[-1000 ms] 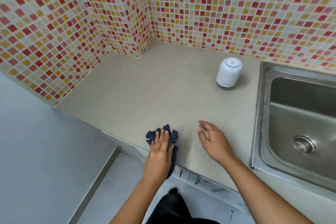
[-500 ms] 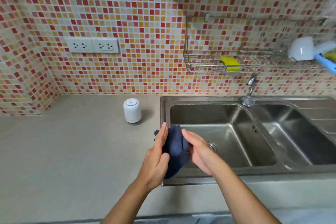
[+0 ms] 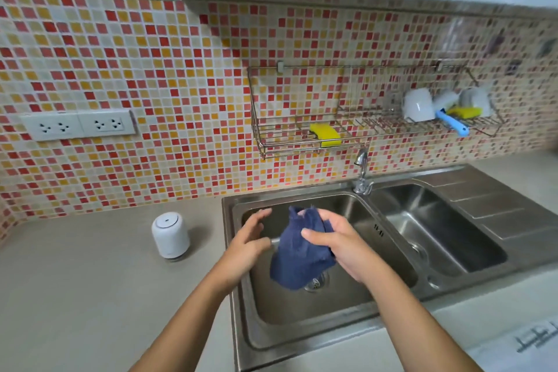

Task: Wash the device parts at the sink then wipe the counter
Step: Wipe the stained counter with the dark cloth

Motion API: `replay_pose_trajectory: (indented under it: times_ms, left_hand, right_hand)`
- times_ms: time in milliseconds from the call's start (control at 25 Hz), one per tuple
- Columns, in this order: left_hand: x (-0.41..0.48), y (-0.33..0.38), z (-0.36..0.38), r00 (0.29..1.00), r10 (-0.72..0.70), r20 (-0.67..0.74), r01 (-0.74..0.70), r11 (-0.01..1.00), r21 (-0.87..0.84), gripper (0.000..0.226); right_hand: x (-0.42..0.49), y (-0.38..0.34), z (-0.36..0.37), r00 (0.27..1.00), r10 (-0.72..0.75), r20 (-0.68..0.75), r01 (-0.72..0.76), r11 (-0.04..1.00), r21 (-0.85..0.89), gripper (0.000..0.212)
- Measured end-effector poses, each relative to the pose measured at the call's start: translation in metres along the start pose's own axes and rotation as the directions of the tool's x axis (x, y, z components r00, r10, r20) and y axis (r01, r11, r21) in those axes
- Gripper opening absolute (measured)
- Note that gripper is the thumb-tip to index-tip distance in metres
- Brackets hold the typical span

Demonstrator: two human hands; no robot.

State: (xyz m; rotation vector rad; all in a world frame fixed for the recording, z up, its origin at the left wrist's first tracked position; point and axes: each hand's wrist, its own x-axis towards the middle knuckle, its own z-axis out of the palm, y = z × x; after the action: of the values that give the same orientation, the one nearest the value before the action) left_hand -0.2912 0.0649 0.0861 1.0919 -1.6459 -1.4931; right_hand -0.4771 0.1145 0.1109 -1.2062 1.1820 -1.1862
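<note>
A dark blue cloth hangs over the left basin of the steel sink. My right hand grips the cloth near its top. My left hand is beside the cloth on its left, fingers spread, holding nothing. A white cylindrical device stands upright on the beige counter, left of the sink.
A faucet rises behind the divider between the two basins. A wall rack holds a yellow sponge, white cups and a blue brush. Power sockets sit on the tiled wall at left.
The cloth went from the counter's front edge to over the left basin. It passed from my left hand into my right; my left hand has let go.
</note>
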Motion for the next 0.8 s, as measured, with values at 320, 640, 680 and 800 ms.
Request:
replay_pose_trajectory:
  times_ms: [320, 640, 680, 800]
  left_hand:
    - [0.057, 0.034, -0.026, 0.979, -0.005, 0.204, 0.094, 0.9, -0.426, 0.014]
    - [0.113, 0.105, -0.029, 0.868, 0.482, -0.116, -0.438, 0.855, 0.279, 0.013]
    - [0.128, 0.122, -0.028, 0.847, 0.508, -0.155, -0.44, 0.835, 0.33, 0.011]
    - [0.155, 0.158, -0.035, 0.85, 0.493, -0.186, -0.426, 0.851, 0.308, 0.022]
  right_hand:
    - [0.04, -0.032, -0.012, 0.995, -0.097, 0.009, 0.097, 0.995, 0.011, 0.029]
    - [0.107, -0.07, -0.066, 0.924, -0.27, -0.271, 0.227, 0.957, -0.179, 0.026]
    - [0.123, -0.086, -0.073, 0.923, -0.297, -0.244, 0.253, 0.948, -0.194, 0.027]
    - [0.162, -0.125, -0.082, 0.928, -0.342, -0.148, 0.294, 0.916, -0.274, 0.027]
